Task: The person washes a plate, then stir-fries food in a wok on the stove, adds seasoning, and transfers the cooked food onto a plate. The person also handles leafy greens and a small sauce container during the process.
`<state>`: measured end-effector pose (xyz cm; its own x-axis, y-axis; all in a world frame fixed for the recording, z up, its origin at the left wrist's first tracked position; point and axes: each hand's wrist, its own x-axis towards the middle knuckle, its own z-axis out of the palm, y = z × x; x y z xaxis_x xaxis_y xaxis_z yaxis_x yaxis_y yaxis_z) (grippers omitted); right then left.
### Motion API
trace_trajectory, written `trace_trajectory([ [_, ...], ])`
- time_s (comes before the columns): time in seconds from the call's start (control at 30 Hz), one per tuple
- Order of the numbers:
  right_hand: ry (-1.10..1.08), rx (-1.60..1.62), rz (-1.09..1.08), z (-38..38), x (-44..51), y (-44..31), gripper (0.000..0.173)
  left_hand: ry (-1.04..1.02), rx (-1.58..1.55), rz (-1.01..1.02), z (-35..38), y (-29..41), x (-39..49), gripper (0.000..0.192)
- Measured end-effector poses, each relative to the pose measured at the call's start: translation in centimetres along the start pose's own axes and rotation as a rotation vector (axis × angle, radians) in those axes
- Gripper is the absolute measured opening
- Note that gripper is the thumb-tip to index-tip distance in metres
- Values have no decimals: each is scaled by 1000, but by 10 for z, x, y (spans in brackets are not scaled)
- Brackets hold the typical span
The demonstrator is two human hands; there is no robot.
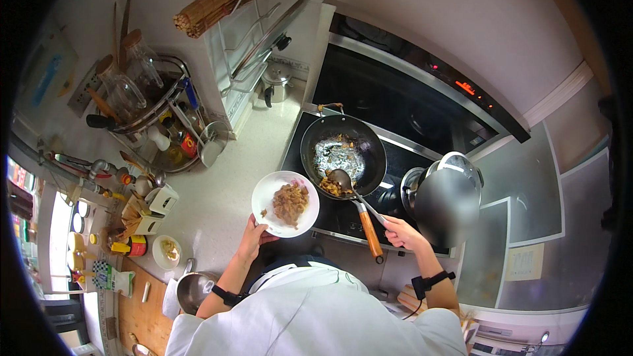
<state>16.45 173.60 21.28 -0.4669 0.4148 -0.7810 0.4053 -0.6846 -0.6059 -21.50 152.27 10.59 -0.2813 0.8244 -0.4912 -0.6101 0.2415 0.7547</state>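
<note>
My left hand [258, 233] grips the lower left rim of a white plate [262, 198], which bears a heap of brown cooked food pieces [291, 202]. The plate is held just left of a dark wok [374, 151] on the stove. My right hand [401, 231] holds a long metal ladle [368, 206], its bowl down inside the wok. Browned food bits [330, 187] lie beside the ladle's bowl at the near side. The wok's bottom looks wet and shiny, with scraps scattered on it. Its wooden handle [370, 235] points towards me, left of my right hand.
A metal pot [411, 188] and a partly blurred shape stand on the stove's right. Left on the counter are a small bowl [160, 253], a saucepan [190, 292] and a wooden board [148, 316]. A condiment rack [168, 158] fills the left corner, below pan lids [277, 34].
</note>
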Motion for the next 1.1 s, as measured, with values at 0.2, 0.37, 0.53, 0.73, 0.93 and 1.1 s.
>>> trace_trajectory([
  [0.2, -438, 901, 375, -7, 27, -4, 31, -9, -9, 12, -4, -2, 1, 58],
  [0.37, -568, 1205, 379, 6, 44, -2, 25, 10, -34, 27, -6, -3, 3, 58],
  [0.53, -569, 1137, 339, 6, 31, -12, 36, 8, -36, 52, 0, 6, 10, 62],
  [0.73, -449, 707, -16, 21, -17, -35, 39, -9, -23, 80, 25, 27, 27, 60],
  [0.93, -52, 83, -295, 75, -51, -26, 46, -39, -63, 78, 62, 36, 51, 61],
  [1.1, 455, -1058, -918, 101, -47, -14, 48, -60, -83, 31, 78, 37, 62, 61],
])
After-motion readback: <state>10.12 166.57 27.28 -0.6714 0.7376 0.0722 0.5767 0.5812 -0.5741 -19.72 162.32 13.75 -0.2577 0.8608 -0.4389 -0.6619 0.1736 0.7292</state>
